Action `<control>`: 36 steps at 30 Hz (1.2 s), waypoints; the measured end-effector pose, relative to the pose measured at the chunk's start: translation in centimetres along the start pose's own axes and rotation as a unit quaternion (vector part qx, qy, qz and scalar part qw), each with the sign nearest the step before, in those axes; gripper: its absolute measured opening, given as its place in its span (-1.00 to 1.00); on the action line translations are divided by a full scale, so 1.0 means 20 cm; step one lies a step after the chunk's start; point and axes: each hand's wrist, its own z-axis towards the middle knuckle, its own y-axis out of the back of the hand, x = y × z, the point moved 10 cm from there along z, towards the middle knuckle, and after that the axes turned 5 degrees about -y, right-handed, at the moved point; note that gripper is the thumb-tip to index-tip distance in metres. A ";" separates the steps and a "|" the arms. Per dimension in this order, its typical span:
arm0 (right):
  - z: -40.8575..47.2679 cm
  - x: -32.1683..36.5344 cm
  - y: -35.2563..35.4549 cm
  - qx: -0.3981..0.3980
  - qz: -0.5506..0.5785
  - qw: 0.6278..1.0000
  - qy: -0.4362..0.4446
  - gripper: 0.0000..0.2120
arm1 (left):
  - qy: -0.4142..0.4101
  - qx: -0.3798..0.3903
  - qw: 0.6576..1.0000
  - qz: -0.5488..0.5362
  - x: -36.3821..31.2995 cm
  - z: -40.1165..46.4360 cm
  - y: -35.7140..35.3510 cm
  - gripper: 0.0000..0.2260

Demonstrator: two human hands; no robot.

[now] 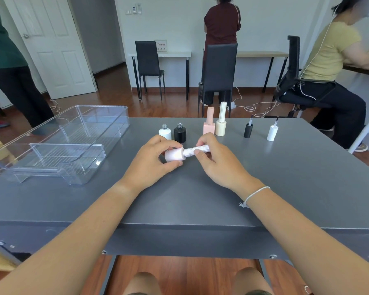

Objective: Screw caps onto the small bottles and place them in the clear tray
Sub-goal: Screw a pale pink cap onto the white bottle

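Observation:
My left hand grips a pale pink bottle held sideways above the grey table. My right hand pinches its ribbed pale cap, which sits on the bottle's neck. Behind them stand an uncapped white bottle and an uncapped black bottle. Further right stand a capped pink bottle and a capped cream bottle. A black cap and a white cap stand upside down with their brushes pointing up. The clear tray lies at the left with nothing in it.
Beyond the table's far edge are black chairs, desks and white cables on the wooden floor. Three people are in the room: one standing at far left, one at the back wall, one seated at right.

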 end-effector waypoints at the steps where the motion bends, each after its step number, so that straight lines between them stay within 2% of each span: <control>1: 0.00 -0.01 0.01 -0.011 -0.010 1.000 -0.006 -0.87 | 0.001 0.001 1.000 0.001 0.00 0.00 0.00 -0.65; 5: 0.01 -0.03 0.04 -0.040 -0.046 0.998 -0.018 -0.66 | 0.002 0.003 1.000 0.005 0.01 0.00 0.00 -0.66; 13: 0.00 -0.04 0.05 -0.045 -0.003 0.999 -0.021 -0.93 | 0.004 0.001 1.000 0.005 0.00 0.00 0.01 -0.65; 17: 0.01 -0.05 0.07 -0.067 -0.027 0.997 -0.032 -0.67 | 0.009 0.004 1.000 0.012 0.01 0.00 0.00 -0.67; 18: 0.00 -0.05 0.07 -0.069 -0.022 0.997 -0.034 -0.66 | 0.009 0.002 1.000 0.011 0.01 0.00 0.00 -0.67; 22: 0.00 -0.05 0.06 -0.056 0.000 0.998 -0.028 -0.92 | 0.008 -0.004 1.000 0.003 0.00 0.00 0.01 -0.67; 23: 0.00 -0.06 0.06 -0.053 -0.006 0.998 -0.028 -0.93 | 0.010 -0.003 1.000 0.004 0.00 0.00 0.01 -0.67; 25: 0.00 -0.06 0.07 -0.062 -0.014 0.997 -0.032 -0.89 | 0.012 -0.001 1.000 0.008 0.01 0.00 0.00 -0.68; 27: 0.00 -0.07 0.08 -0.073 -0.021 0.996 -0.040 -0.70 | 0.010 0.000 1.000 0.011 0.01 0.00 0.00 -0.68; 29: 0.00 -0.07 0.08 -0.075 -0.022 0.996 -0.044 -0.61 | 0.009 -0.001 1.000 0.011 0.01 0.00 0.00 -0.67; 33: 0.00 -0.06 0.07 -0.063 0.001 0.997 -0.036 -0.87 | 0.008 -0.004 1.000 0.009 0.00 0.00 0.01 -0.66; 34: 0.00 -0.06 0.07 -0.064 -0.003 0.997 -0.035 -0.89 | 0.010 -0.002 1.000 0.010 0.00 0.00 0.01 -0.66; 36: 0.00 -0.06 0.08 -0.069 -0.015 0.997 -0.037 -0.76 | 0.011 0.003 1.000 0.016 0.01 -0.01 0.00 -0.67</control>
